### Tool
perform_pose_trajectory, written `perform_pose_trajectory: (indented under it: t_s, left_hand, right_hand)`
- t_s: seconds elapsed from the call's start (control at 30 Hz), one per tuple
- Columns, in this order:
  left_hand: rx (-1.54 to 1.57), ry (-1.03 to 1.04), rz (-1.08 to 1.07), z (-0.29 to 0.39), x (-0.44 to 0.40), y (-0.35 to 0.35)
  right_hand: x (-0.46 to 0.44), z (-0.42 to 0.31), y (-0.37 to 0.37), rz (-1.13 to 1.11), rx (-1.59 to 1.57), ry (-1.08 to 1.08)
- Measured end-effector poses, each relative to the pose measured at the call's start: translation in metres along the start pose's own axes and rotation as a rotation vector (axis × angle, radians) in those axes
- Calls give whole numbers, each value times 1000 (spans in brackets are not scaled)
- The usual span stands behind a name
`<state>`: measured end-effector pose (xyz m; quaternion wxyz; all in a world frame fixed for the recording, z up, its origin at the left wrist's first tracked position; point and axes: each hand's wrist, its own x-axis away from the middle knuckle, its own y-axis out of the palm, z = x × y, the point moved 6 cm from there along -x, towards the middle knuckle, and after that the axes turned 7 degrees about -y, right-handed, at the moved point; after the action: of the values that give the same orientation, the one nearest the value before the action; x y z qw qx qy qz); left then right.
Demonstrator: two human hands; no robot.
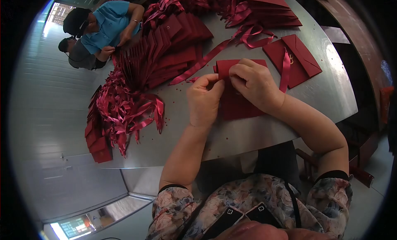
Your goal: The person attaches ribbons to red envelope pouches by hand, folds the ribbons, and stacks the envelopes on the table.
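Observation:
A dark red envelope-like pouch (242, 105) lies on the metal table under my hands. My left hand (204, 98) pinches its upper left edge between thumb and forefinger. Over its upper part my right hand (258, 82) is closed, the fingers curled near the left thumb; the fingertips and what they hold are hidden. Just right of the pouch, a second red envelope (295, 60) with a gold mark lies flat at an angle. A red ribbon (285, 72) hangs across its left part, running down behind my right wrist.
Rows of red pouches (165, 45) stand at the table's (244, 141) left and back. Tangled ribbons (124, 103) lie at the left, with a stack of red pouches (273, 8) at the back. A person in blue (109, 23) handles pouches; another person (78, 54) is behind.

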<state>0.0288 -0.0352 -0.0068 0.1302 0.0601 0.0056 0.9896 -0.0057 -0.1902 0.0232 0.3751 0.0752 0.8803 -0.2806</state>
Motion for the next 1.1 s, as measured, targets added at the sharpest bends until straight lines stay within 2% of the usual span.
perform_pose_trajectory:
  t_s: [0.07,0.13,0.43,0.5,0.57,0.63,0.7,0.73,0.8,0.87,0.93,0.97,1.0,1.03,1.07,1.1]
  left_hand:
    - [-91,14,4,5,2,2]
    - [23,-71,-34,4,5,7]
    - [-17,-23,-33,4,4,8]
    - [-93,-23,-39,4,5,8]
    - [-170,-16,-48,4,4,9]
    - [188,-94,-112,-3,0,8]
    - [261,-126,-168,-6,-4,7]
    - [332,-168,-223,-9,-5,8]
    - [293,-119,-235,-8,-6,11]
    - [257,-73,-243,-4,-5,12]
    - [79,-79,-261,-1,-5,11]
    - [80,-78,-261,-1,-6,9]
    - [-37,-14,-275,1,-7,7]
    - [-153,49,-288,3,-8,5]
    - [-153,48,-288,4,-9,1]
    - [-321,93,-269,7,-10,-2]
  right_hand:
    - [0,-3,-1,-16,-5,-1]
    - [-1,-4,0,-33,-12,-4]
    - [1,-6,1,-61,77,-9]
    - [2,-20,5,-126,252,-177]
    - [3,-21,5,-116,238,-174]
    - [3,-18,6,-102,227,-176]
    - [2,-4,5,-91,70,2]
    - [-1,-3,2,-89,70,-4]
    - [-3,9,-6,-63,-197,196]
    - [1,21,-3,-95,-267,249]
    - [1,25,-1,-127,-339,304]
    - [4,29,3,-179,-406,404]
    - [6,30,7,-231,-473,505]
    - [4,26,5,-233,-473,505]
    - [4,24,5,-262,-514,581]
    - [7,24,7,-290,-555,658]
